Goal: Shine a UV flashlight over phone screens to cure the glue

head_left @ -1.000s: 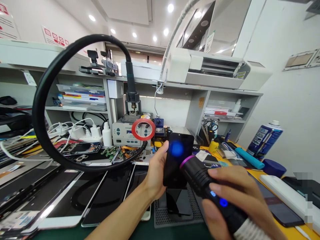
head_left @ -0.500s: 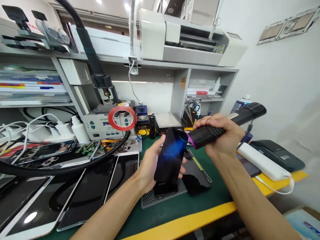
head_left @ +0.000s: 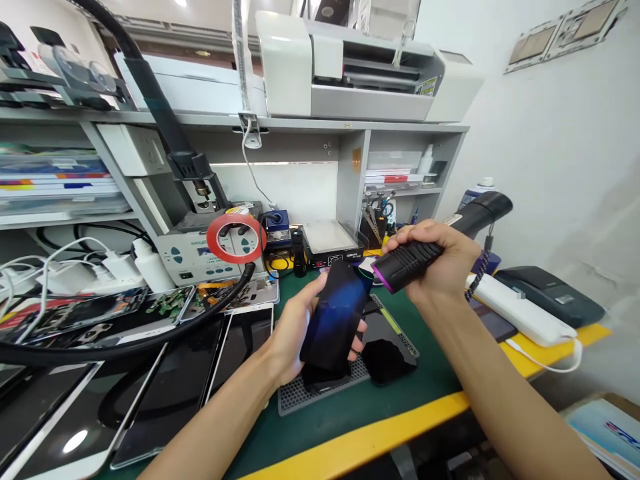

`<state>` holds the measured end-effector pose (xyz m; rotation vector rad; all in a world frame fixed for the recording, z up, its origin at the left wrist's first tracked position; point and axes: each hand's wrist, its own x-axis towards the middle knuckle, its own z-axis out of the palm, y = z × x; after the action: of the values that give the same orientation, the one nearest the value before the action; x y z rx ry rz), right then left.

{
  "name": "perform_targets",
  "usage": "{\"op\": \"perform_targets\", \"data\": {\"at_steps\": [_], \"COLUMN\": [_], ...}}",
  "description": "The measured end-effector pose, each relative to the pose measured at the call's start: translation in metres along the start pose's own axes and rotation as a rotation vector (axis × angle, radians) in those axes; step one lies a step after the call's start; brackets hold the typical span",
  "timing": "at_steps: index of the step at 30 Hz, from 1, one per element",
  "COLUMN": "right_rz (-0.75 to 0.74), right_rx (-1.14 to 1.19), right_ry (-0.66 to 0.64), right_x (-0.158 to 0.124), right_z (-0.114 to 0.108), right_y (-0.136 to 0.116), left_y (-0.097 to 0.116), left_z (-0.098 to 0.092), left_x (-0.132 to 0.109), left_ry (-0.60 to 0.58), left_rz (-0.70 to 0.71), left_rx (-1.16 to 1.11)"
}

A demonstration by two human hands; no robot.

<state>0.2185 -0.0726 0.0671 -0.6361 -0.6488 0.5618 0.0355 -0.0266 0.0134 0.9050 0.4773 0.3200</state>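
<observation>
Flashlight (head_left: 409, 262) has swung round, right fingers (head_left: 424, 231) gripping it, left fingers (head_left: 313, 287) phone (head_left: 333, 319) over mat (head_left: 296, 399).

Workshop bench (head_left: 380, 443), apparently for phone and tablet repair.
Dark screens (head_left: 173, 393) lie in a row on the left, with loose circuit boards (head_left: 173, 301) behind them. A control unit (head_left: 175, 253) with buttons stands at the back, a red tape roll (head_left: 213, 239) at its front. A pot of tools (head_left: 376, 230) sits beneath grey shelves (head_left: 320, 125), which bear a wide printer-like machine (head_left: 373, 101). A phone (head_left: 331, 320) is held above a green work surface (head_left: 430, 393).
</observation>
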Motion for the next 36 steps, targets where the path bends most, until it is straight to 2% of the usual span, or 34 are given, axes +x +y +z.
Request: {"op": "perform_targets", "data": {"at_steps": [7, 15, 30, 36], "right_rz": [0.079, -0.046, -0.088, -0.223], "right_rx": [0.006, -0.006, -0.008, -0.031], "right_ry": [0.007, -0.002, -0.023, -0.028], "right_x": [0.003, -0.004, -0.011, -0.008], "right_z": [-0.003, 0.001, 0.003, -0.002], "right_y": [0.001, 0.004, 0.007, 0.011], "left_y": [-0.001, -0.002, -0.001, -0.002], "left_z": [0.0, 0.001, 0.004, 0.002], "left_x": [-0.001, 0.001, 0.001, 0.002], "left_ry": [0.029, -0.006, 0.014, -0.008], "left_rz": [0.002, -0.016, -0.032, -0.016], "left_rx": [0.02, -0.003, 0.013, 0.012]}}
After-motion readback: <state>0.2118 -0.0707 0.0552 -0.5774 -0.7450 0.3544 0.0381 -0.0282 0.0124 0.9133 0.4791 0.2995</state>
